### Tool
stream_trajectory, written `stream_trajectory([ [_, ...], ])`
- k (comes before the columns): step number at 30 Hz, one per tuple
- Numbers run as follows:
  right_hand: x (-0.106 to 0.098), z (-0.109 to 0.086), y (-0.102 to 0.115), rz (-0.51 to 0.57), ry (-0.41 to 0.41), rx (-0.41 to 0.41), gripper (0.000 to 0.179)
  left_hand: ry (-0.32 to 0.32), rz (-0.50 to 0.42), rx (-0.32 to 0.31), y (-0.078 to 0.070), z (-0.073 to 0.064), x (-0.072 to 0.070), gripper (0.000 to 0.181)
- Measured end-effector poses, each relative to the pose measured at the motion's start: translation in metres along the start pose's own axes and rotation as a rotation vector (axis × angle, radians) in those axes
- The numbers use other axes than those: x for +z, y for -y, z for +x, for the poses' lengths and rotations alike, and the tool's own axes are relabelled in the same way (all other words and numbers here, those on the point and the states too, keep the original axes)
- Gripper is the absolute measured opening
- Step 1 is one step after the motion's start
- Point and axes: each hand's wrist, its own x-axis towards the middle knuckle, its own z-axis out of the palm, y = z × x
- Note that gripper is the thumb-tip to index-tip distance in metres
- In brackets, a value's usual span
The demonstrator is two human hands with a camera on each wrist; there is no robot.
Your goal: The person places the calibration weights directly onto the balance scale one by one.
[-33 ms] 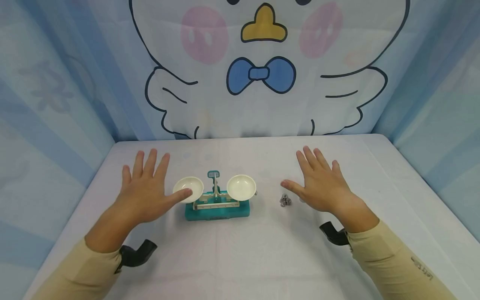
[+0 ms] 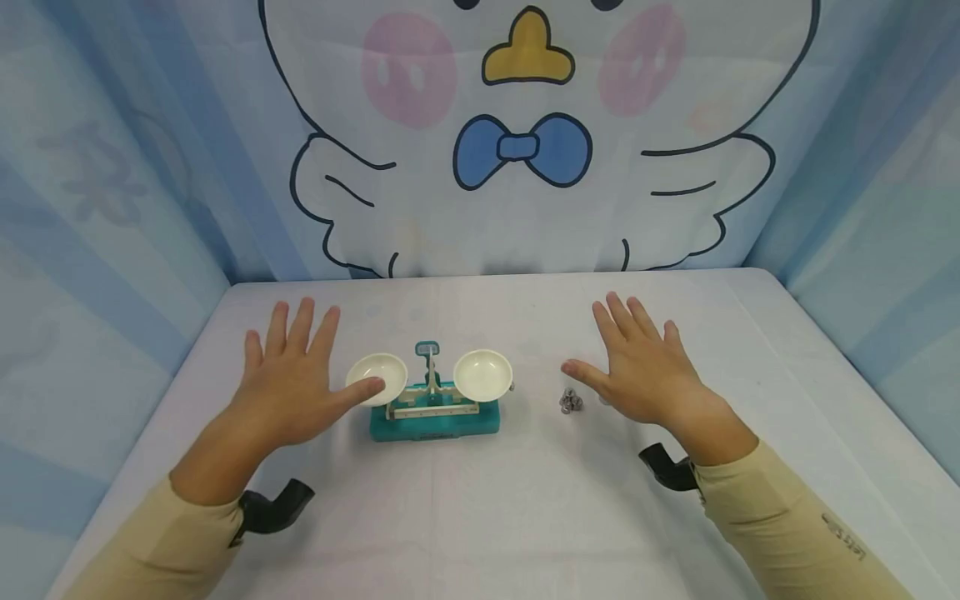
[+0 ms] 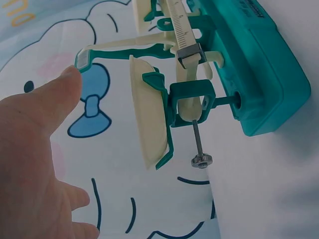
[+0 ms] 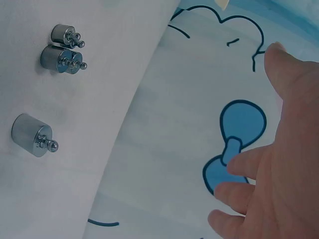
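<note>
While left hand (image 2: 287, 395) and right hand (image 2: 648, 380) splay toward counter's (image 2: 450, 533) far edge, seemingly preparatory, perhaps four silver metal cylinders (image 4: 30, 133) invite pinching.

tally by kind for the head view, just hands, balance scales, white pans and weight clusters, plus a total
Hands: 2 (left hand, right hand)
Balance scale: 1
White pans: 2 (left pan, right pan)
Weight cluster: 1
Total: 6
</note>
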Motion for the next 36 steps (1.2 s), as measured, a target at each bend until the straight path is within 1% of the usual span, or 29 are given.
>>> stream_trajectory([
  [4, 0.0, 0.0, 0.001, 0.003, 0.006, 0.003, 0.098, -0.007, -0.006, 0.009, 0.0, -0.001, 0.0, 0.108],
  [7, 0.001, 0.001, 0.0, 0.017, -0.003, -0.002, 0.097, -0.002, -0.046, 0.017, 0.003, -0.002, 0.001, 0.107],
  [10, 0.005, -0.001, -0.003, 0.063, -0.04, -0.029, 0.094, 0.025, -0.162, 0.012, 0.011, -0.004, 0.005, 0.106],
  [14, 0.015, -0.003, -0.008, 0.166, -0.087, -0.078, 0.077, 0.092, -0.374, -0.022, 0.029, -0.011, 0.018, 0.102],
  [16, 0.023, -0.004, -0.01, 0.215, -0.088, -0.089, 0.066, 0.124, -0.47, -0.048, 0.037, -0.014, 0.028, 0.097],
  [19, 0.034, -0.004, -0.015, 0.281, -0.072, -0.094, 0.052, 0.159, -0.606, -0.09, 0.047, -0.014, 0.044, 0.084],
  [21, 0.041, -0.003, -0.018, 0.307, -0.061, -0.102, 0.044, 0.166, -0.674, -0.129, 0.05, -0.014, 0.055, 0.073],
  [23, 0.047, -0.002, -0.022, 0.322, -0.048, -0.112, 0.036, 0.169, -0.721, -0.164, 0.05, -0.012, 0.065, 0.065],
  [25, 0.053, 0.0, -0.024, 0.326, -0.036, -0.119, 0.03, 0.167, -0.756, -0.192, 0.049, -0.011, 0.073, 0.058],
  [27, 0.059, 0.001, -0.026, 0.319, -0.025, -0.126, 0.026, 0.158, -0.78, -0.202, 0.046, -0.01, 0.079, 0.053],
  [32, 0.068, 0.004, -0.03, 0.295, -0.029, -0.127, 0.021, 0.127, -0.799, -0.178, 0.039, -0.007, 0.09, 0.048],
  [36, 0.071, 0.006, -0.032, 0.273, -0.046, -0.131, 0.018, 0.13, -0.799, -0.159, 0.035, -0.005, 0.095, 0.047],
])
